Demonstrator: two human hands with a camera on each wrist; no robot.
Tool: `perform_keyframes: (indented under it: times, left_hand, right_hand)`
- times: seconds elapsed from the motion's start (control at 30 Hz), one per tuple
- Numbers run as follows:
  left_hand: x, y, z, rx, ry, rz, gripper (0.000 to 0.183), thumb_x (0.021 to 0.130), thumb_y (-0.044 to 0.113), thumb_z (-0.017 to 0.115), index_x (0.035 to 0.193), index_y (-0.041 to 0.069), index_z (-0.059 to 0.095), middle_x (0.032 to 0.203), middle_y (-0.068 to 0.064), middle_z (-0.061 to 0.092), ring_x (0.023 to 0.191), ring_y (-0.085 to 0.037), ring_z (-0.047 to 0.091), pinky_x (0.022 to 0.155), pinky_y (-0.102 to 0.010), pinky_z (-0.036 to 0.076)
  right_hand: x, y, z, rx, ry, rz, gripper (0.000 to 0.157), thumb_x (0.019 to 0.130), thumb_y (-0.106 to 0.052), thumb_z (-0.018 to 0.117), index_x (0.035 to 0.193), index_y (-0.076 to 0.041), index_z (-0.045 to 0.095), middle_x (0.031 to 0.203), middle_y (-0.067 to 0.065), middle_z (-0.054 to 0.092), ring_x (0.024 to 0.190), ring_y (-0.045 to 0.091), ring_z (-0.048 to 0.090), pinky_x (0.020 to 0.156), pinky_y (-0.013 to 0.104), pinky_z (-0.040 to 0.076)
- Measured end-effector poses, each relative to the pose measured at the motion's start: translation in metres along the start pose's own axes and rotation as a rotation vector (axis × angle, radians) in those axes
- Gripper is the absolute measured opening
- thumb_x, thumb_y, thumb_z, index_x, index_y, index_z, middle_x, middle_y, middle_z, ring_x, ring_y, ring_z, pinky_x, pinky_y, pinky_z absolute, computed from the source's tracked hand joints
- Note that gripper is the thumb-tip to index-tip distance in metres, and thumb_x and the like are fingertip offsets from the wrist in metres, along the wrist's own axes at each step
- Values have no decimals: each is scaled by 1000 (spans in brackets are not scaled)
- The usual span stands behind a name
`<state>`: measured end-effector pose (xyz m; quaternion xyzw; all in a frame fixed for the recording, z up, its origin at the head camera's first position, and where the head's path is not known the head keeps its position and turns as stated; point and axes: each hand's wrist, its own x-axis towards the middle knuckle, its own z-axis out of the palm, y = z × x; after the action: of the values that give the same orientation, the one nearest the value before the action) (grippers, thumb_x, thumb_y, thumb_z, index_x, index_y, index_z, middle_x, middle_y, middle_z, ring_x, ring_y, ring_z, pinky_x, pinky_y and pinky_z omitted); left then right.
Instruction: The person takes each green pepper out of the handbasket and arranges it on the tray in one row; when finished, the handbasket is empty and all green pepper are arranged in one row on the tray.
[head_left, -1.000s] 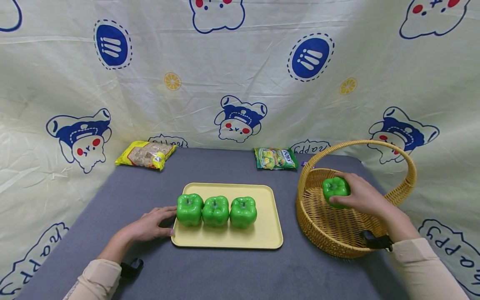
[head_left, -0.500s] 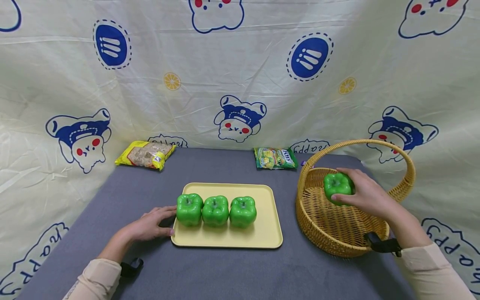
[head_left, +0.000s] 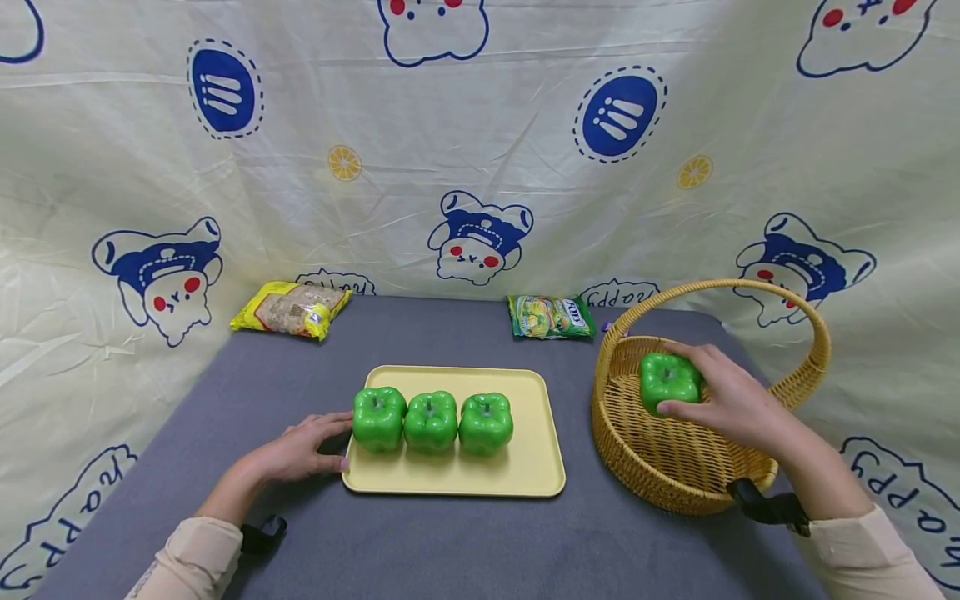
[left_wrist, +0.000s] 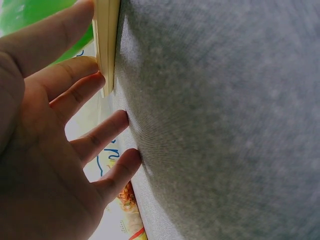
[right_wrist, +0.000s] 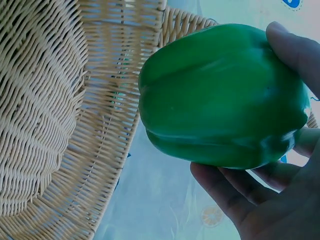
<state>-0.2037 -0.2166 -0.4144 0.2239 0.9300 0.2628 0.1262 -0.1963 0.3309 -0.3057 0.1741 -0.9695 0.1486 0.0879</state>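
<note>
My right hand (head_left: 731, 398) grips a green bell pepper (head_left: 667, 382) over the wicker basket (head_left: 637, 467), below its arched handle. In the right wrist view the thumb is on one side of the held pepper (right_wrist: 220, 95) and the fingers on the other. Three more bell peppers stand in a row on a pale yellow tray (head_left: 536, 433): a left one (head_left: 378, 419), a middle one (head_left: 431, 422) and a right one (head_left: 486, 423). At the tray's left edge, my left hand (head_left: 303, 450) touches the rim with its fingers extended and spread, as the left wrist view shows.
A yellow packet (head_left: 292, 310) lies at the back left of the grey table (head_left: 480, 550). Farther right is a green snack bag (head_left: 551, 317), with a small purple thing (head_left: 609, 327) partly hidden behind the basket. A printed curtain (head_left: 480, 125) hangs along the back and sides.
The right hand and its bell pepper first rose slightly to the right, then came back down and a little left over the basket. My left hand, the tray and its peppers look unmoved.
</note>
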Motion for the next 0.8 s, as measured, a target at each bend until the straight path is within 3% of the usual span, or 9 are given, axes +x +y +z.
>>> perform_keyframes:
  times: [0.27,0.53,0.8]
  left_hand:
    - [0,0,0,-4,-7,-2,67,85,34,68,139,1,45,147,-19,39,131,-46,34,95,-71,25]
    - [1,-1,0,-16,-6,-25,67,86,33,67,140,2,44,148,-19,38,132,-45,32,97,-70,24]
    - [1,1,0,-2,-4,-15,67,86,34,67,139,1,44,147,-20,38,131,-46,33,96,-69,25]
  right_hand:
    - [-7,-13,4,22,43,-42,76,79,-46,73,139,-12,41,121,14,50,94,22,50,66,27,42]
    - [-11,-24,14,39,122,-99,73,77,-39,77,136,-10,45,125,13,52,105,25,50,74,38,45]
    - [-11,-36,29,54,163,-152,74,73,-34,81,134,-11,47,124,7,54,103,17,52,73,33,49]
